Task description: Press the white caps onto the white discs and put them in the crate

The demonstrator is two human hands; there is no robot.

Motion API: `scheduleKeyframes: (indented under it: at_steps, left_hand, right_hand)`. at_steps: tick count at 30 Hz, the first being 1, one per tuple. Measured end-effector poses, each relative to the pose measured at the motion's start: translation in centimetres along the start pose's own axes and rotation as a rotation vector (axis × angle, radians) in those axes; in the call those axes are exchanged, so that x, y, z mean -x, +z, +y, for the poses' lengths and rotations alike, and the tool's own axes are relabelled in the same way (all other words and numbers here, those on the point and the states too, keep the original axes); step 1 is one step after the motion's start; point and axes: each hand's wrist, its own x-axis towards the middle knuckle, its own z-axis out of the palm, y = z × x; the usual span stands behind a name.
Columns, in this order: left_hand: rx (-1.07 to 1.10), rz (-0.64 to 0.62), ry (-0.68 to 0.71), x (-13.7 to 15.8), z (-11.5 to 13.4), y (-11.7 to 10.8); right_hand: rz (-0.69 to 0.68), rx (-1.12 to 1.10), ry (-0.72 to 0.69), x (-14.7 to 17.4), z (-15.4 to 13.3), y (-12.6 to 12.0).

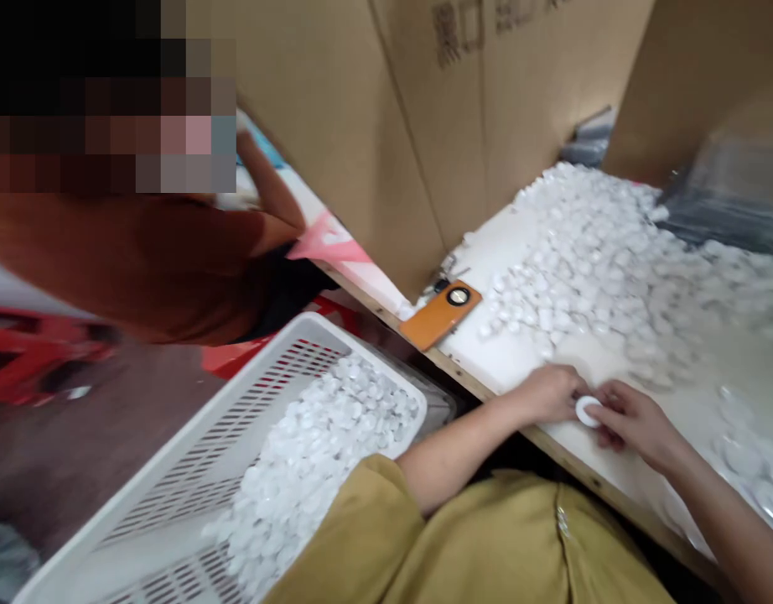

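At the near edge of the table, a small white round disc [588, 412] is between my two hands. My right hand [638, 426] pinches it, thumb lying on its face and the other fingers curled beneath. From the other side my left hand [555, 393] closes on the disc's edge, its fingertips partly hidden. Whether the disc is a cap or some other part, I cannot tell. Beyond my hands spreads a large heap of similar white pieces [588, 252], and clear or white round pieces [744, 453] lie to the right.
A white slatted basket [173, 445] with many white pieces stands left of my body. An orange phone-like object [442, 315] lies by the table edge. Cardboard [336, 109] walls the back. Grey plastic bags [732, 201] lie at right. Another person [141, 260] works at left.
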Motion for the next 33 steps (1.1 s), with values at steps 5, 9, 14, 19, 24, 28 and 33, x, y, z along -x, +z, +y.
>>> scheduleKeyframes:
  at_steps: [5, 9, 14, 19, 24, 28, 33]
  left_hand:
    - [0.074, 0.020, -0.010, -0.6, -0.4, -0.4]
    - [0.063, 0.017, -0.048, -0.7, -0.1, -0.5]
    - [0.084, 0.028, -0.037, -0.6, 0.1, -0.5]
    - [0.090, 0.036, -0.017, -0.6, -0.1, -0.4]
    - [0.113, -0.004, -0.008, -0.3, 0.1, -1.2]
    - [0.160, -0.060, 0.028, -0.1, 0.0, -2.2]
    - [0.116, -0.100, -0.082, -1.1, -0.1, -2.5]
  right_hand:
    - [0.039, -0.159, 0.010, 0.1, -0.7, -0.6]
    - [0.091, -0.234, -0.008, 0.3, -0.6, -1.1]
    - [0.095, -0.108, 0.040, 0.2, -0.9, -0.2]
    - [0.083, -0.032, 0.082, 0.1, -1.5, 0.2]
    - [0.093, 0.006, 0.098, -0.1, -1.8, 0.1]
    - [0.074, 0.049, 0.131, -0.3, -2.1, 0.0]
    - [0.055, 0.065, 0.176, -0.5, -2.5, -0.2]
